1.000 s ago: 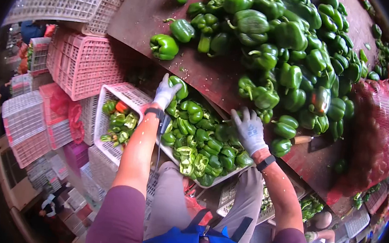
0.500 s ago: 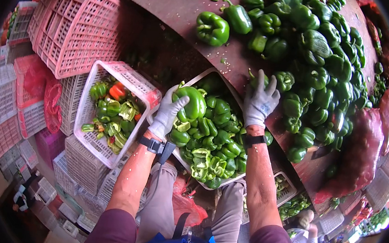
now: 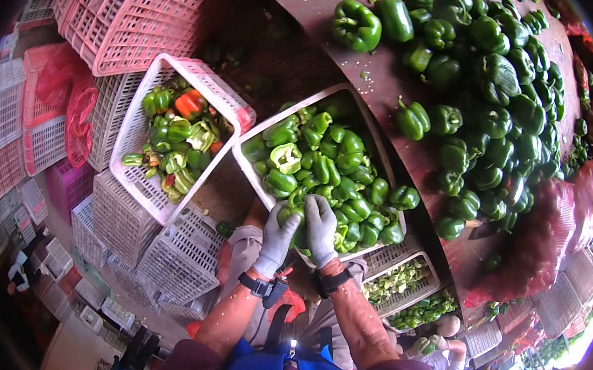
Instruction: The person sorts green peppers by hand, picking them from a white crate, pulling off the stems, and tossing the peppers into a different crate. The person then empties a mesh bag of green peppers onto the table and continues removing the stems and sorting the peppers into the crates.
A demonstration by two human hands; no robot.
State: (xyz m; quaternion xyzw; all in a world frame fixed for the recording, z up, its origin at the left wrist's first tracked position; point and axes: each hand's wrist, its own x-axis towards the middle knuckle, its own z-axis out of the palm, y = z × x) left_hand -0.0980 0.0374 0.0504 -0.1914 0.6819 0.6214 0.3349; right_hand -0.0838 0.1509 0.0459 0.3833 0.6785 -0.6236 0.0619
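Both my gloved hands meet at the near edge of a white crate (image 3: 379, 131) heaped with whole and broken green peppers. Between them is a green bell pepper (image 3: 296, 218), partly covered by the fingers. My left hand (image 3: 279, 241) closes around its left side, and my right hand (image 3: 320, 231) grips it from the right. An opened, pale-fleshed pepper (image 3: 285, 158) lies on the heap just beyond the hands. Upon the table to the right, a single green pepper (image 3: 413, 120) rests close to the table's edge.
A large pile of green peppers (image 3: 494, 118) covers much of the table (image 3: 363, 67). A tilted white crate (image 3: 126, 163) at left holds pepper pieces and a red-orange pepper (image 3: 190, 104). Stacked crates (image 3: 142, 16) stand beyond. A co-worker (image 3: 446, 364) is at lower right.
My left hand has come nearer to my body from the crate's left side. My right hand has left the table edge and joined it, gripping a pepper. The view has shifted.
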